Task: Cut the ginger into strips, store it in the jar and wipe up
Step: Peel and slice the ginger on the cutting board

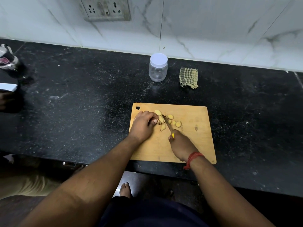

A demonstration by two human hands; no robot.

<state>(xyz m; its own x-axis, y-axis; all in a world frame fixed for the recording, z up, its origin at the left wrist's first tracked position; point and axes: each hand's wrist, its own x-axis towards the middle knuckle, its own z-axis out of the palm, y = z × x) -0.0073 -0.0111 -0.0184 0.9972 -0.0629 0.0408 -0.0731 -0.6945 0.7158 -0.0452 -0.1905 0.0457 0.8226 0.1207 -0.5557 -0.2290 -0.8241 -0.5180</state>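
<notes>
Pale yellow ginger slices [173, 122] lie scattered on a wooden cutting board [193, 140] near the counter's front edge. My left hand [143, 126] pins a piece of ginger [161, 119] with curled fingers at the board's upper left. My right hand [182, 145] grips a yellow-handled knife [168, 126], its blade angled up-left against the held ginger. A clear plastic jar [158, 68] with a white lid on stands behind the board by the wall. A folded checked cloth [188, 77] lies to the jar's right.
The black speckled countertop [82, 104] stretches to both sides. A steel vessel [8, 58] and a white-edged object [8, 87] sit at the far left. A small scrap [196, 127] lies on the board's right part. A marble wall with a socket [105, 9] rises behind.
</notes>
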